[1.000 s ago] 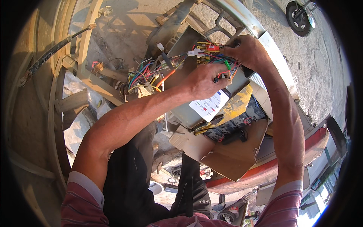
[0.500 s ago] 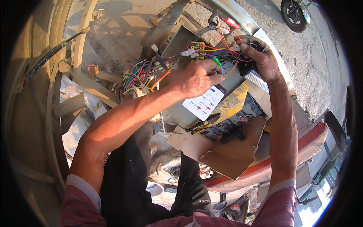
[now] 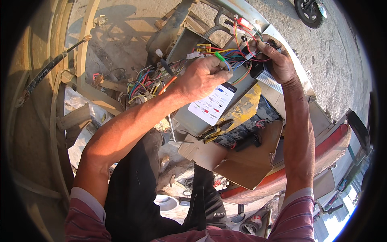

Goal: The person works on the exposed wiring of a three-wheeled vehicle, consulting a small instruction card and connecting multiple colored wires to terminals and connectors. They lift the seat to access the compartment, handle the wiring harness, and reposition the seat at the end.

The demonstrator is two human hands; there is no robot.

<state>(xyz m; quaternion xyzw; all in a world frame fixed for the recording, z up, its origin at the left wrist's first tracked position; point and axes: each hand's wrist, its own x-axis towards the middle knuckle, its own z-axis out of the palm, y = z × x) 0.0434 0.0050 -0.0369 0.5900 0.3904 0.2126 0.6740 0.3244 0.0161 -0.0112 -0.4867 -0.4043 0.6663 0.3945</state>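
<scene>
The green connector [image 3: 219, 56] sits just above the white picture card [image 3: 211, 105], with blue wire at its end. The left hand [image 3: 201, 80], over the card's upper left edge, has its fingers curled nearly together on that connector. Above right of the card, the right hand [image 3: 281, 64] has its thumb and fingers closed on thin coloured wires [image 3: 238, 53]; a red connector [image 3: 243, 22] stands farther up. The wiring bundle [image 3: 142, 82] lies left of the card, the yellow plate [image 3: 244, 107] right of it, and the cardboard [image 3: 250, 165] below right.
</scene>
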